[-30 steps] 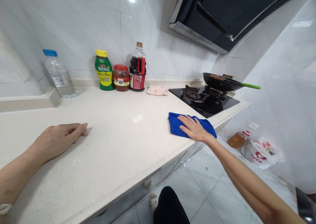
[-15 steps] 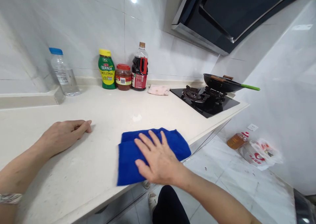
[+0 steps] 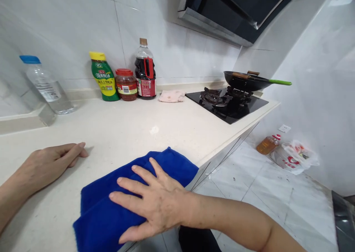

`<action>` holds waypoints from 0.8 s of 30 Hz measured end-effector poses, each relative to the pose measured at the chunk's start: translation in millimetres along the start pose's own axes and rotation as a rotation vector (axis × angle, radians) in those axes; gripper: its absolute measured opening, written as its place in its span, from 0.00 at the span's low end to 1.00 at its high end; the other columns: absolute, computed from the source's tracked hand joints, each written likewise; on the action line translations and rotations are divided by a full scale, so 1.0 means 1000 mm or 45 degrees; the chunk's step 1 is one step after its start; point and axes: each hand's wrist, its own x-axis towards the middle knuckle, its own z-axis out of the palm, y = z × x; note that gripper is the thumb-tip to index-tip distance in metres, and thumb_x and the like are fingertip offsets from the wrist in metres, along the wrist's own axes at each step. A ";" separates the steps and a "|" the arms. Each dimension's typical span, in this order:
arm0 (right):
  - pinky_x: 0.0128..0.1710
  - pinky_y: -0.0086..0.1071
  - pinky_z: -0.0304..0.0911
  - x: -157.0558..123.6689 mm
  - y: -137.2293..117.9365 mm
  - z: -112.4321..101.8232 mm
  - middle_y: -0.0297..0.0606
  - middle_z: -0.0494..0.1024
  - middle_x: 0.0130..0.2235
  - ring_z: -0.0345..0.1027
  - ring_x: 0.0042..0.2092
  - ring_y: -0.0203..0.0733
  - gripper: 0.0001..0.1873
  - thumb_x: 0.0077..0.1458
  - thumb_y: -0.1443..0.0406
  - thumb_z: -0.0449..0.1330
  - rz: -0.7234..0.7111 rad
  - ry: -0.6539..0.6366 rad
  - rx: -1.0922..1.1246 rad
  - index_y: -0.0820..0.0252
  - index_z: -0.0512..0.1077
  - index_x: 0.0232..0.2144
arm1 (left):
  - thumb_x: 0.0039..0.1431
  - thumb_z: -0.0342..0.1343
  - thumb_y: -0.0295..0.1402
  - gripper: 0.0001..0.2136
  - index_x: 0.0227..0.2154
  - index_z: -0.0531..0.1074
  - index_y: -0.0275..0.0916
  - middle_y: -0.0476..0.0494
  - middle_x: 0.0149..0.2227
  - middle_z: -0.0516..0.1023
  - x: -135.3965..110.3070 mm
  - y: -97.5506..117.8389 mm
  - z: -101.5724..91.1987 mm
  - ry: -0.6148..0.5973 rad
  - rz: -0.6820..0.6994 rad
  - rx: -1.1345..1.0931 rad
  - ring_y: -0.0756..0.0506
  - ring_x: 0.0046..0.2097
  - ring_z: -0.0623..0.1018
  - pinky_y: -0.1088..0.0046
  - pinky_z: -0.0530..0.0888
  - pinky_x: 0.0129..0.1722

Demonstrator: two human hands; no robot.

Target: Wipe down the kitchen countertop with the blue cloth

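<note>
A blue cloth, folded into layers, lies across the front edge of the pale countertop. On top of it my right hand presses flat, fingers spread and palm down. Part of the cloth is hidden under the hand and forearm. To the left, my left hand rests on the bare counter with its fingers curled together, apart from the cloth and with nothing visible in them. A small whitish patch marks the counter beyond the cloth.
Along the wall stand a blue-capped clear bottle, a green sauce bottle, a red-lidded jar, a dark sauce bottle and a pink cloth. A wok sits on the gas hob. Below are an oil jug and plastic bag.
My right hand has slid the blue cloth left and nearer along the counter edge, and the cloth is now turned at an angle. The view has shifted right; my left hand keeps its curled pose.
</note>
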 end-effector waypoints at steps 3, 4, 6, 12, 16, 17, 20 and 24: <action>0.69 0.66 0.42 -0.016 0.018 0.007 0.37 0.61 0.69 0.47 0.70 0.59 0.37 0.66 0.41 0.47 -0.061 0.067 -0.091 0.54 0.58 0.68 | 0.48 0.40 0.63 0.29 0.35 0.78 0.50 0.53 0.27 0.79 0.001 -0.003 0.001 -0.016 -0.008 0.014 0.40 0.39 0.77 0.67 0.67 0.46; 0.69 0.65 0.42 -0.022 0.025 0.008 0.37 0.61 0.69 0.48 0.70 0.58 0.38 0.66 0.40 0.47 -0.065 0.083 -0.112 0.54 0.58 0.68 | 0.49 0.40 0.63 0.29 0.35 0.78 0.50 0.54 0.26 0.79 0.001 -0.004 0.002 -0.016 -0.006 0.019 0.41 0.38 0.77 0.68 0.67 0.46; 0.69 0.63 0.43 -0.036 0.043 0.006 0.37 0.62 0.69 0.49 0.70 0.57 0.39 0.65 0.39 0.46 -0.066 0.092 -0.148 0.54 0.59 0.68 | 0.51 0.40 0.62 0.28 0.35 0.78 0.51 0.55 0.25 0.77 0.001 -0.005 0.003 -0.010 0.014 0.018 0.42 0.37 0.77 0.69 0.67 0.44; 0.69 0.59 0.48 -0.094 0.110 -0.018 0.42 0.62 0.68 0.49 0.71 0.54 0.38 0.64 0.45 0.55 -0.148 0.032 -0.268 0.56 0.56 0.69 | 0.55 0.41 0.61 0.26 0.35 0.78 0.50 0.56 0.25 0.75 -0.009 0.000 0.003 -0.026 0.046 -0.015 0.45 0.35 0.74 0.71 0.65 0.42; 0.68 0.59 0.53 -0.124 0.147 -0.030 0.45 0.65 0.67 0.50 0.71 0.53 0.41 0.63 0.50 0.60 -0.222 0.055 -0.304 0.56 0.52 0.70 | 0.56 0.41 0.60 0.26 0.35 0.78 0.49 0.55 0.26 0.75 -0.015 0.006 0.001 -0.025 0.051 -0.063 0.45 0.34 0.74 0.71 0.65 0.41; 0.67 0.59 0.54 -0.129 0.152 -0.031 0.45 0.65 0.67 0.51 0.70 0.54 0.42 0.62 0.50 0.61 -0.222 0.063 -0.316 0.56 0.51 0.71 | 0.56 0.41 0.60 0.26 0.35 0.77 0.49 0.54 0.26 0.75 -0.016 0.006 0.001 -0.023 0.052 -0.062 0.44 0.34 0.74 0.70 0.65 0.41; 0.66 0.62 0.54 -0.134 0.154 -0.030 0.48 0.66 0.66 0.52 0.70 0.57 0.43 0.62 0.50 0.61 -0.201 0.092 -0.355 0.58 0.51 0.71 | 0.57 0.41 0.59 0.26 0.34 0.78 0.49 0.53 0.25 0.75 -0.014 0.006 0.001 -0.021 0.071 -0.043 0.43 0.35 0.74 0.69 0.65 0.42; 0.65 0.64 0.55 -0.122 0.133 -0.024 0.51 0.67 0.65 0.53 0.70 0.59 0.43 0.60 0.51 0.62 -0.158 0.137 -0.400 0.63 0.53 0.69 | 0.59 0.41 0.59 0.25 0.33 0.78 0.49 0.52 0.25 0.76 -0.012 0.006 0.003 -0.024 0.090 -0.031 0.42 0.37 0.74 0.68 0.65 0.43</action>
